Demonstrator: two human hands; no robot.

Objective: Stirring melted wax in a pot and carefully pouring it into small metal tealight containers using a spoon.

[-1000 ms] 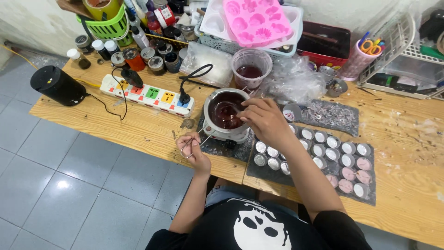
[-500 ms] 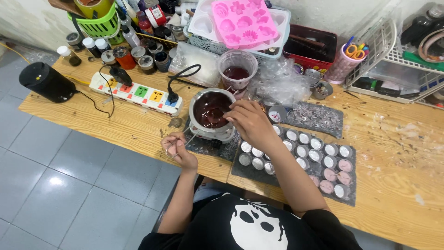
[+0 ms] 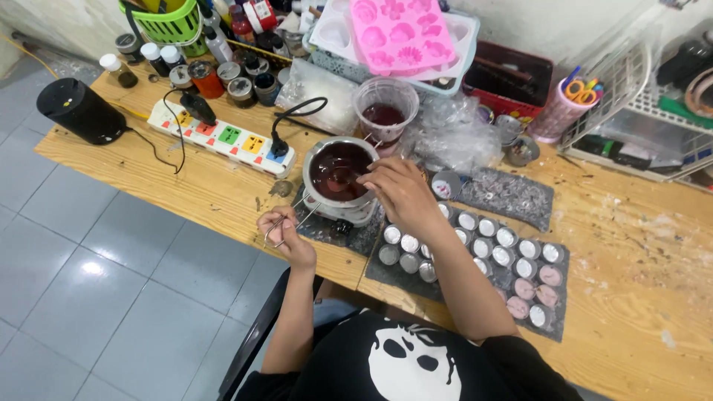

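A small metal pot [image 3: 338, 172] of dark red-brown liquid sits on a heater base near the front edge of the wooden table [image 3: 200, 189]. My right hand [image 3: 397, 189] reaches over the pot's right rim, fingers pinched on a thin stick dipped into the liquid. My left hand [image 3: 286, 232] grips the pot's wire handle at the table's front edge. Beside the pot to the right, a dark mat [image 3: 386, 271] carries rows of small round tins [image 3: 475, 245], some filled with pink.
A white power strip [image 3: 223, 139] with plugged cables lies left of the pot, a black cylinder [image 3: 80, 111] farther left. Behind stand a clear cup of dark liquid [image 3: 385, 111], a pink silicone mould [image 3: 401, 33], jars, crumpled plastic [image 3: 453, 134], and a pink scissors cup [image 3: 561, 111].
The view has shifted slightly. My right hand stays over the pot with small movements; my left hand keeps hold of the handle.
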